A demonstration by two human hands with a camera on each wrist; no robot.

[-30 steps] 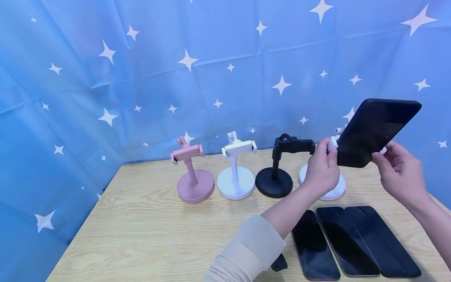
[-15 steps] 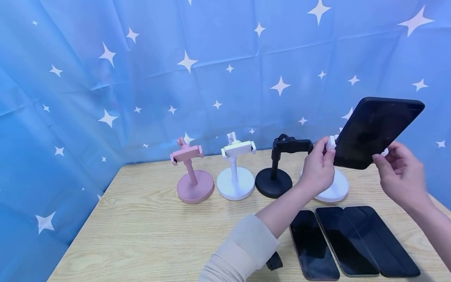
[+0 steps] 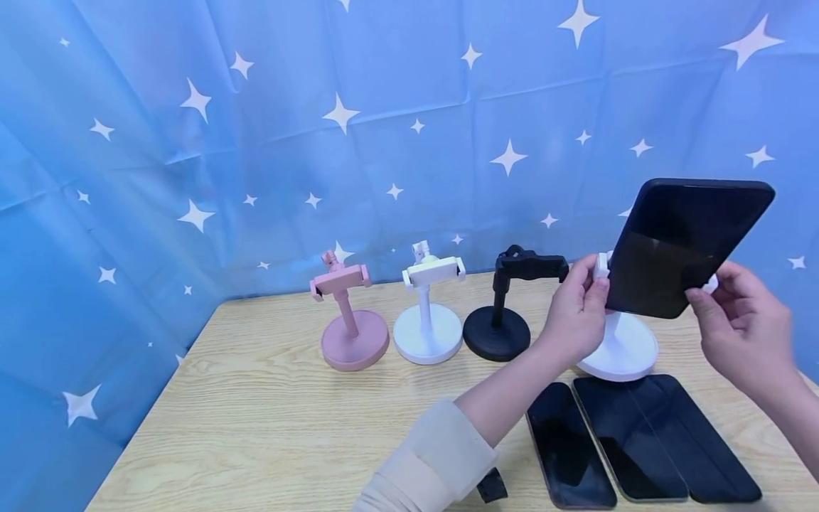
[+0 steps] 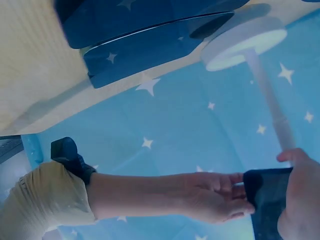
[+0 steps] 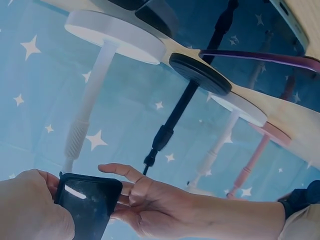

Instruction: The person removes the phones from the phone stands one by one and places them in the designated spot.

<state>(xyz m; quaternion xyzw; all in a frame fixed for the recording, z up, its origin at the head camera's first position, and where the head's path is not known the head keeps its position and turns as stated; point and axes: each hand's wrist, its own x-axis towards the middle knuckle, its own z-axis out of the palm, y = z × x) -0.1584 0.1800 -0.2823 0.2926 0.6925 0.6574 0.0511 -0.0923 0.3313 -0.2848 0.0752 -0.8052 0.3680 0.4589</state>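
A black phone (image 3: 687, 249), tilted, sits in the clamp of a white phone stand (image 3: 622, 352) at the right of the table. My left hand (image 3: 576, 309) pinches the white clamp end at the phone's left edge. At the other side, my right hand (image 3: 751, 320) holds the opposite white clamp end, its thumb by the phone's lower corner. In the right wrist view the stand's ribbed pole (image 5: 77, 140) rises behind the phone. Most of the clamp is hidden behind the phone.
Left of the hands stand a black phone stand (image 3: 497, 334), another white stand (image 3: 427, 334) and a pink one (image 3: 355, 341). Several dark phones (image 3: 572, 448) lie side by side in front. A blue star-patterned curtain (image 3: 384, 142) hangs behind the wooden table (image 3: 269, 427).
The white stand's base has slid nearer and to the right, coming up to the phones on the table. The held phone has come down slightly, and the right hand has shifted right with it.
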